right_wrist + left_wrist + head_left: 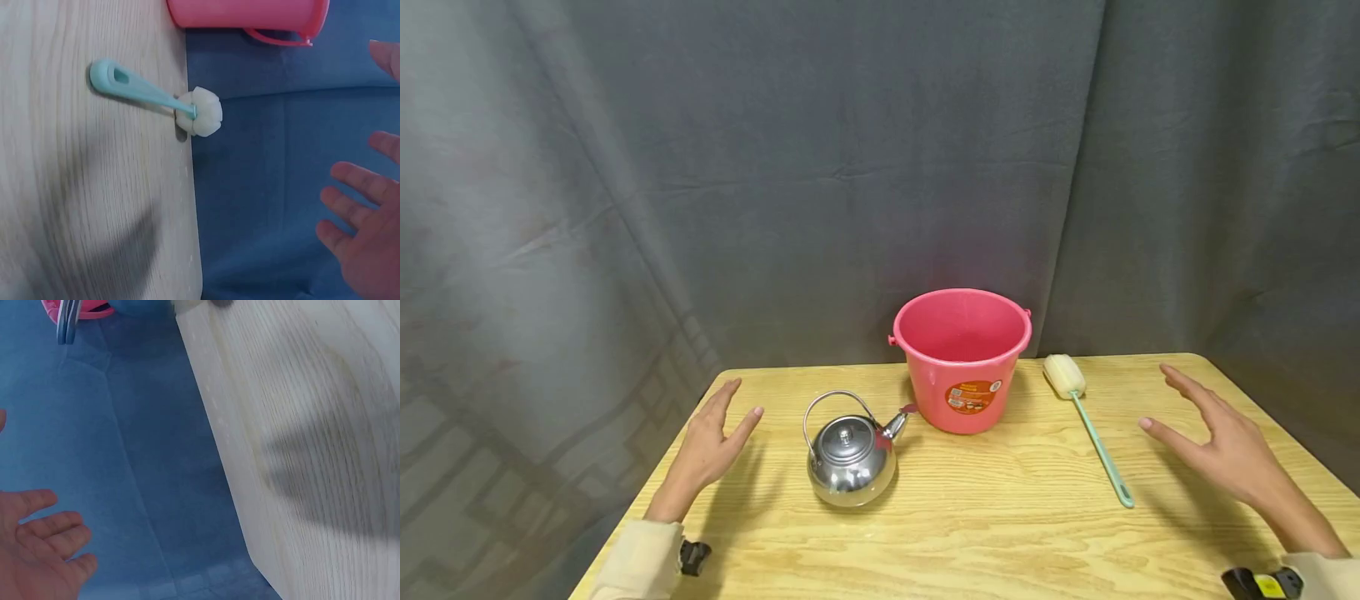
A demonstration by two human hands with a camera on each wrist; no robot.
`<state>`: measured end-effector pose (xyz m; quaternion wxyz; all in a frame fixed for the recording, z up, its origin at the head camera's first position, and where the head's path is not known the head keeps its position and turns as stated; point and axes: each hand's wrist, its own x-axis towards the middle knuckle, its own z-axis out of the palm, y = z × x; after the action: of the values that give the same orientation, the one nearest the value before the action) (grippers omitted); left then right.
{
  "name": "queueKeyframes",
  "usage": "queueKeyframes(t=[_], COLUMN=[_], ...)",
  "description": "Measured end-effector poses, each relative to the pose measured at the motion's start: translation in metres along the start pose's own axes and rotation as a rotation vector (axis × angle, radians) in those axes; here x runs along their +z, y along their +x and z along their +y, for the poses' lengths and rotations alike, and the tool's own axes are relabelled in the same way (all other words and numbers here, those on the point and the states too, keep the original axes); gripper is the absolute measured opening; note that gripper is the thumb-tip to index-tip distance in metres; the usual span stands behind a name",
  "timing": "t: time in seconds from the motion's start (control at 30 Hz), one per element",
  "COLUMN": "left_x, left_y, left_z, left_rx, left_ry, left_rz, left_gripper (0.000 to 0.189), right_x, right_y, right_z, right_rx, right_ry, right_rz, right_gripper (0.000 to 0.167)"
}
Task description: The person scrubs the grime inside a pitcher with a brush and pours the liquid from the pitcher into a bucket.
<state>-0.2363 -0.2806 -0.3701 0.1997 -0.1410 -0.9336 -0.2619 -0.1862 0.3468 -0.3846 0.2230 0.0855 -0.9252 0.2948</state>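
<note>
Over the left side of the table, my left hand (706,446) hovers with its fingers extended and thumb apart, holding nothing. Nearest to it stands a shiny metal kettle (852,467), its arched handle up and its spout turned toward a pink bucket (958,375) with an orange label. My right hand (1228,450) is likewise spread and bare above the right side. Between the bucket and that hand lies a bottle brush (1101,450) with a cream sponge head and a mint-green handle; in the right wrist view the brush (144,92) lies apart from the fingers (353,209).
A light wood-grain table (970,533) carries everything, its back corners rounded. Grey curtain (835,167) hangs close behind the table and along its sides. Black straps sit on both wrists below pale sleeves (638,560).
</note>
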Motion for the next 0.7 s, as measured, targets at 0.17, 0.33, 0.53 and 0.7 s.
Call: queueKeyframes(t=[0.17,0.33,0.53,0.7], left_x=[-0.001,0.001,0.006,0.009], left_y=[-0.003,-0.005,-0.005,-0.006], left_z=[0.006,0.010,0.012,0.014], left_rx=[-0.004,0.009,0.033,0.030], left_ry=[-0.024,-0.050,-0.062,-0.070], left_rz=[0.019,0.033,0.060,0.079], left_gripper=[0.065,0.063,0.062,0.061], right_x=[0.001,0.004,0.008,0.012], right_y=[-0.002,-0.003,-0.005,-0.008], right_z=[-0.006,-0.008,-0.013,-0.019], right_rx=[-0.012,-0.039,-0.105,-0.135], right_ry=[0.022,0.024,0.060,0.107], right_rz=[0.009,0.033,0.071,0.086], right_gripper=[0.082,0.080,0.079,0.078])
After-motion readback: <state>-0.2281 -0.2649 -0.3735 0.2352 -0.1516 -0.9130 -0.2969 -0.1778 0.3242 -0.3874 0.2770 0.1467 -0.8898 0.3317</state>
